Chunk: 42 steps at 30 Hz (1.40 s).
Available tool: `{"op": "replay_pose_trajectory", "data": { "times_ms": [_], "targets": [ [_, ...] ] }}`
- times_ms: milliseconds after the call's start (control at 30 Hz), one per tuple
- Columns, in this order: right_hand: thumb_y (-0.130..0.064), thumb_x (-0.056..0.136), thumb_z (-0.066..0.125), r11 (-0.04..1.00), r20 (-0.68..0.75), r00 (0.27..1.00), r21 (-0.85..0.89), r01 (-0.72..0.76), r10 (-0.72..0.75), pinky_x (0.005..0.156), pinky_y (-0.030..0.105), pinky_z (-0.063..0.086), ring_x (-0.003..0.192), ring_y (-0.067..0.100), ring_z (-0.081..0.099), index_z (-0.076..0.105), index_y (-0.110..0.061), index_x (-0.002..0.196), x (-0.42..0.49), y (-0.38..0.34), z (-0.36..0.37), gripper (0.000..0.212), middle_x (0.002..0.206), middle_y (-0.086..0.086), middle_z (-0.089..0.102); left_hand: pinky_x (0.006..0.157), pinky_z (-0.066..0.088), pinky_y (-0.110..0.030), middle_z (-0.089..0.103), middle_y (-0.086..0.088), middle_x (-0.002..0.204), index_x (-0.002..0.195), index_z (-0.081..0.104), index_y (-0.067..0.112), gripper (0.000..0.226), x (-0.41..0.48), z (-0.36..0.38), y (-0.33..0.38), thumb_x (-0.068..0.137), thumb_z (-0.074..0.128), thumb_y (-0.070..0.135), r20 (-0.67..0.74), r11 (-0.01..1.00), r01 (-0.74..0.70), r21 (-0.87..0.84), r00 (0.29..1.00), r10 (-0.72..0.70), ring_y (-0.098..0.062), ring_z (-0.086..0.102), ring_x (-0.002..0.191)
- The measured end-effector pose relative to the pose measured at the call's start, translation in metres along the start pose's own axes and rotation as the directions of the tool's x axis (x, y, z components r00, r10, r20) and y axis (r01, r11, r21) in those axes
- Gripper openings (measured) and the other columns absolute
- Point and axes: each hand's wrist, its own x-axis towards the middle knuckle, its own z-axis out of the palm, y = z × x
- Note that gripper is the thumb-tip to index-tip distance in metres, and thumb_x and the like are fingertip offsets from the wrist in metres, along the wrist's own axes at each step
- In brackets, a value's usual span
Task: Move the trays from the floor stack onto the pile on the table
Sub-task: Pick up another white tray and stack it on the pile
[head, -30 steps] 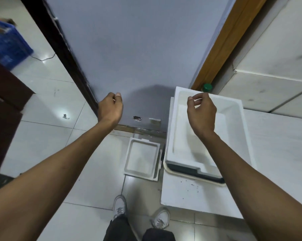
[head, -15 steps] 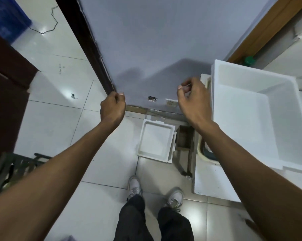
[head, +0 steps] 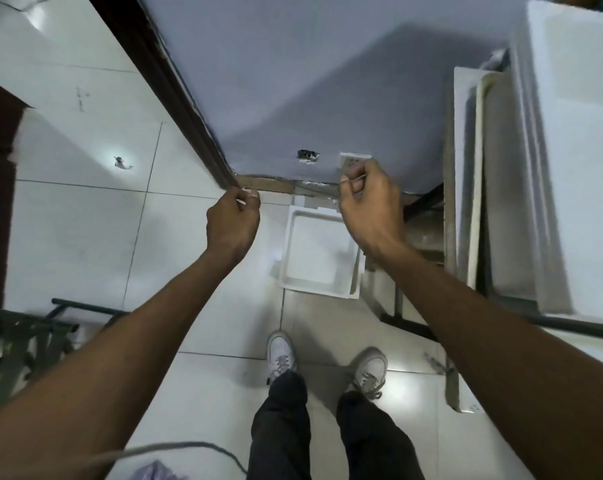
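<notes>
A white foam tray (head: 319, 252) lies on the floor tiles at the foot of the wall, just ahead of my shoes. My left hand (head: 233, 225) hangs in the air to the left of it, fingers loosely curled and empty. My right hand (head: 369, 209) hovers above the tray's right far corner, fingers also loosely curled, holding nothing. At the right, the pile of white trays (head: 577, 150) sits on the table (head: 464, 188), seen from above with several rims showing at its left side.
A grey wall (head: 328, 81) with a socket (head: 353, 161) rises straight ahead. A dark door frame (head: 175, 98) runs diagonally at the left. A dark metal rack (head: 19, 344) stands at the lower left. The table's dark frame (head: 407, 320) reaches the floor beside the tray.
The view has tipped down and both hands have lowered toward the floor tray. My right hand came off the table pile and moved left. The table pile has slid to the right edge.
</notes>
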Motion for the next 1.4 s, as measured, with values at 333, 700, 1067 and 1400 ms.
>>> {"op": "replay_pose_trajectory", "data": {
  "times_ms": [333,700,1067,1400],
  "targets": [
    [-0.031,0.091,0.053,0.996,0.024,0.996,-0.02,-0.083,0.083,0.068,0.038,0.055,0.079,0.021,0.062,0.058,-0.015,0.096,-0.003,0.082,0.103,0.017,0.088,0.002,0.065,0.083,0.056,-0.046,0.062,0.0,0.075,0.092,0.059,0.012,0.029,0.039,0.067,-0.079,0.093,0.052,0.04,0.053,0.997,0.057,-0.045,0.997,-0.054,-0.027,0.065,0.077],
    [-0.033,0.093,0.051,0.956,-0.012,0.956,-0.027,-0.293,0.293,0.07,0.032,0.051,0.081,0.015,0.061,0.055,-0.018,0.1,-0.006,0.183,0.206,0.017,0.093,-0.001,0.065,0.076,0.057,-0.045,0.058,0.007,0.064,0.093,0.058,0.013,0.022,0.068,0.147,-0.2,0.091,0.058,0.035,0.13,0.989,0.145,-0.031,0.982,-0.14,-0.033,0.069,0.079],
    [-0.032,0.092,0.053,0.918,-0.057,0.919,-0.051,-0.393,0.39,0.08,0.041,0.053,0.09,0.022,0.063,0.056,-0.016,0.102,0.013,0.287,0.278,0.019,0.094,0.003,0.066,0.079,0.057,-0.047,0.063,0.004,0.077,0.101,0.057,0.014,0.025,0.118,0.227,-0.275,0.088,0.063,0.034,0.201,0.988,0.154,-0.027,0.969,-0.145,-0.032,0.067,0.084],
    [-0.029,0.094,0.053,0.909,-0.073,0.914,-0.102,-0.404,0.398,0.078,0.033,0.051,0.095,0.021,0.063,0.054,-0.012,0.112,0.03,0.349,0.32,0.024,0.106,0.007,0.063,0.083,0.043,-0.032,0.06,-0.008,0.112,0.118,0.052,0.01,0.036,0.15,0.284,-0.316,0.09,0.062,0.03,0.152,0.993,0.054,0.105,0.986,-0.069,-0.023,0.056,0.104]
  ]
}}
